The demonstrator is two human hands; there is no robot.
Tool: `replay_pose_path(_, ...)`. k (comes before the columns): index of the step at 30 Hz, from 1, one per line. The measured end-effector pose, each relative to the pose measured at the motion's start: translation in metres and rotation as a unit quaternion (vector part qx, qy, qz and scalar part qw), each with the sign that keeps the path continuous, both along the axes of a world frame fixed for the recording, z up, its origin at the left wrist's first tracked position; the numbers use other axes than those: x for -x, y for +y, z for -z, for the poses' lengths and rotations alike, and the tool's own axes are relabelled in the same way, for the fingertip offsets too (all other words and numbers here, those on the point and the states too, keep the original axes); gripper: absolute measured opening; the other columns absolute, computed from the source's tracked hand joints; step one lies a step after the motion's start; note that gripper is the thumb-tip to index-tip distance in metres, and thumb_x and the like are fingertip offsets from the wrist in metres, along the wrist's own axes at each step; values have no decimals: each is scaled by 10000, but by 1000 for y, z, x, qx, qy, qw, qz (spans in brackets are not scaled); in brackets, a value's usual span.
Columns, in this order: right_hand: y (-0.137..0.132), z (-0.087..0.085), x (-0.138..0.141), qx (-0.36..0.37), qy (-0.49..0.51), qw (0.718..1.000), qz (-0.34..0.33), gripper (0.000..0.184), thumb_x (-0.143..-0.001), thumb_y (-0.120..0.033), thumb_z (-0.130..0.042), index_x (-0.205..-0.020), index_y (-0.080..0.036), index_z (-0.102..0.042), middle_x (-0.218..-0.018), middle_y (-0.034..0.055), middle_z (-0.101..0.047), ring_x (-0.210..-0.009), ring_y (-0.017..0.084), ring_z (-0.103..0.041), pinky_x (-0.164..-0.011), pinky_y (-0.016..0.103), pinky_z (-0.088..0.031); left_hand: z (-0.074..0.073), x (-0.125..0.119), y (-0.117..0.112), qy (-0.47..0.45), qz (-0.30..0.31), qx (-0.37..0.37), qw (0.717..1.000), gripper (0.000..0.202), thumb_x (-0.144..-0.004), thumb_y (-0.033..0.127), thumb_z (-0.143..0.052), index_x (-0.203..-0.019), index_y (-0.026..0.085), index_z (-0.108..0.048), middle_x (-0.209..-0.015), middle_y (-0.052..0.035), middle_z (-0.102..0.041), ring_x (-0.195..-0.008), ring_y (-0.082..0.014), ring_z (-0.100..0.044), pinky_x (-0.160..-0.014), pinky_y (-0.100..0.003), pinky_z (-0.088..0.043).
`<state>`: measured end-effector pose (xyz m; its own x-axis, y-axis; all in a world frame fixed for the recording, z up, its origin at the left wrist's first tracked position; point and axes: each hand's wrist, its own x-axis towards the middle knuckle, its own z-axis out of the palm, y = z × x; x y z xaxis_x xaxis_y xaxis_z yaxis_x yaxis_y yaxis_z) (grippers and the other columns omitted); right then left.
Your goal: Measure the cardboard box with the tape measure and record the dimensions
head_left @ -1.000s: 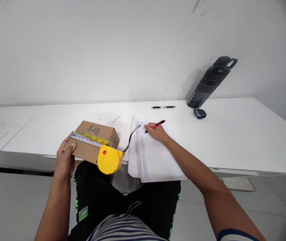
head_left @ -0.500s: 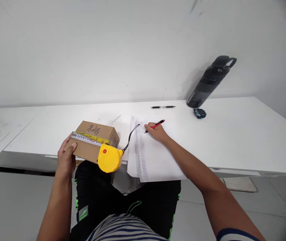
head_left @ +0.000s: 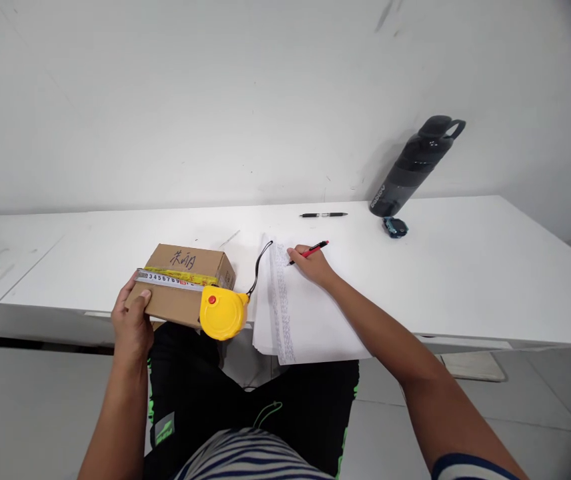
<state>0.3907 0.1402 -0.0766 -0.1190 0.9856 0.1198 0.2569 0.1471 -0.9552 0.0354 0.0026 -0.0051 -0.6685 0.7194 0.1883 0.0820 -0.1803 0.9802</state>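
Observation:
A brown cardboard box [head_left: 185, 290] with black writing on top sits at the near edge of the white table [head_left: 465, 267]. My left hand [head_left: 133, 320] grips its left end, the thumb pinning the drawn-out tape blade across the top. The yellow tape measure [head_left: 221, 312] hangs at the box's right end, its black strap trailing right. My right hand [head_left: 309, 265] holds a red pen [head_left: 310, 251] with the tip on a stack of white paper [head_left: 305, 313], beside a column of written lines.
A black pen [head_left: 323, 215] lies farther back on the table. A dark water bottle [head_left: 415, 164] leans by the wall at the right, with a small blue object [head_left: 395, 227] in front of it. My legs in black trousers are under the table edge.
The box and tape measure have shifted slightly with my left hand, and the blade lies more level. My right hand stays at the same spot on the paper.

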Motion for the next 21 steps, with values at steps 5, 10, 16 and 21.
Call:
replay_pose_path(5, -1, 0, -1, -7, -4, 1000, 16, 449, -826, -468, -537, -565, -238, -254, -567, -41, -318, -589, 133, -337, -568, 284, -298, 1, -3, 5, 4, -18, 3, 1000, 589, -678, 327, -753, -1243, 197, -648, -1251, -81, -667, -1155, -278, -628, -1035, -388, -492)
replay_pose_path(10, -2, -1, -1, -9, -12, 999, 36, 437, -828, -452, -519, -580, -243, -225, -561, -48, -252, -572, 129, -286, -539, 276, -275, 5, -9, 9, 35, -49, -5, 998, 581, -716, 342, -738, -1272, 205, -636, -1275, -69, -654, -1214, -265, -591, -1093, -389, -444)
replay_pose_path(16, -3, -2, 1, -28, -42, 998, 31, 419, -836, -442, -498, -556, -240, -260, -541, -43, -317, -554, 127, -321, -529, 274, -314, 10, -11, 5, 86, -53, -2, 995, 559, -767, 367, -693, -1302, 224, -613, -1296, -55, -636, -1226, -254, -576, -1095, -384, -439)
replay_pose_path(21, -3, 0, 0, -78, -104, 990, 52, 402, -897, -478, -436, -580, -233, -400, -576, -9, -442, -575, 154, -423, -549, 290, -374, 7, -11, 3, 92, -52, -1, 994, 557, -764, 383, -701, -1294, 231, -620, -1333, -54, -619, -1258, -258, -554, -1108, -372, -413)
